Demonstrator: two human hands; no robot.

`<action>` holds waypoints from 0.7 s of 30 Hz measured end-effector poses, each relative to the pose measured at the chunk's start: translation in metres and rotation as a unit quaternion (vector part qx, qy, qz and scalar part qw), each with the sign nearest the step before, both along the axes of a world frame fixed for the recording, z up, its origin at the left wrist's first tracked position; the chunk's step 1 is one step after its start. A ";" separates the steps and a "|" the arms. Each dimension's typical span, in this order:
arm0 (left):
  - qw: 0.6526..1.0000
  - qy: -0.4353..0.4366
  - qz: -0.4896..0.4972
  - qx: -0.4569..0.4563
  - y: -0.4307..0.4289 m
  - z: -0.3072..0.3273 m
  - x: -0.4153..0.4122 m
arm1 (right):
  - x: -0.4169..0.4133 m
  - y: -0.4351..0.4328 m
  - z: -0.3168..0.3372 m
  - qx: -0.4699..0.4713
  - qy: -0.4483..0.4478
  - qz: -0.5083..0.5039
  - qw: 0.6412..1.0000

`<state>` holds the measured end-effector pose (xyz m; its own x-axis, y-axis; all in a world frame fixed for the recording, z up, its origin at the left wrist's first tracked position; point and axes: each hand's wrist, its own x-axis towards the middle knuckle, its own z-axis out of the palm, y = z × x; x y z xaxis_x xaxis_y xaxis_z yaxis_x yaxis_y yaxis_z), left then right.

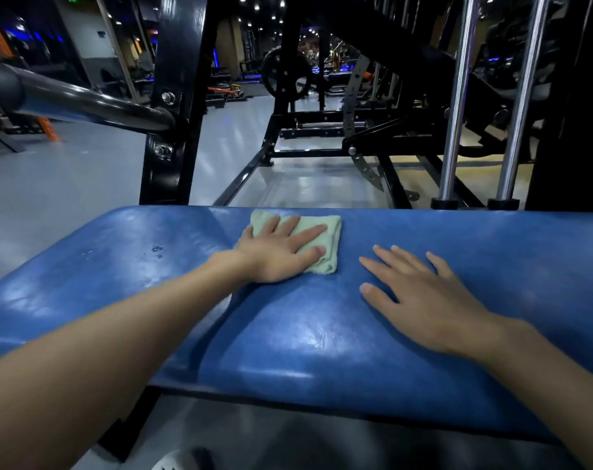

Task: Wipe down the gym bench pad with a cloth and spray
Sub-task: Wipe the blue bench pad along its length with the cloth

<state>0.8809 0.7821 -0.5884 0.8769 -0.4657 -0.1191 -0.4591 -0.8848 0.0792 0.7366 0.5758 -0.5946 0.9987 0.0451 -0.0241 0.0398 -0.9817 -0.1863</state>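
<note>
A person is leaning over a blue bench pad, a broad slab of glossy vinyl that is creased, scuffed and catching the ceiling lights in pale streaks. The left hand is lying flat on a pale green cloth, a soft terry square folded thick, near the pad's far edge; the fingers are stretching out straight and slightly spread, pressing down on the cloth rather than curling round it, so the grip is staying apart. The right hand is resting palm-down on bare vinyl just beside the cloth, fingers fanned and holding nothing. A few small wet droplets are beading on the pad left of the cloth. Behind the pad, a black steel frame is rising, with two polished chrome guide rods to the right. The grey floor is gleaming smoothly.
</note>
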 end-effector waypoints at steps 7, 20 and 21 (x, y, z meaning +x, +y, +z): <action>1.000 0.001 0.017 0.004 -0.017 0.002 0.058 | -0.001 0.000 0.003 0.003 0.000 -0.011 1.000; 0.996 -0.042 -0.074 0.003 0.072 -0.003 -0.134 | 0.004 0.008 0.008 0.011 -0.019 -0.048 0.999; 0.996 -0.045 -0.072 0.004 0.076 -0.004 -0.141 | 0.007 0.012 0.009 0.017 -0.031 -0.053 0.998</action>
<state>0.7403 0.8581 -0.5920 0.8085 -0.5866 -0.0469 -0.5860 -0.8099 0.0258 0.7433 0.5882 -0.5853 0.9974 -0.0605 0.0379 -0.0507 -0.9743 -0.2195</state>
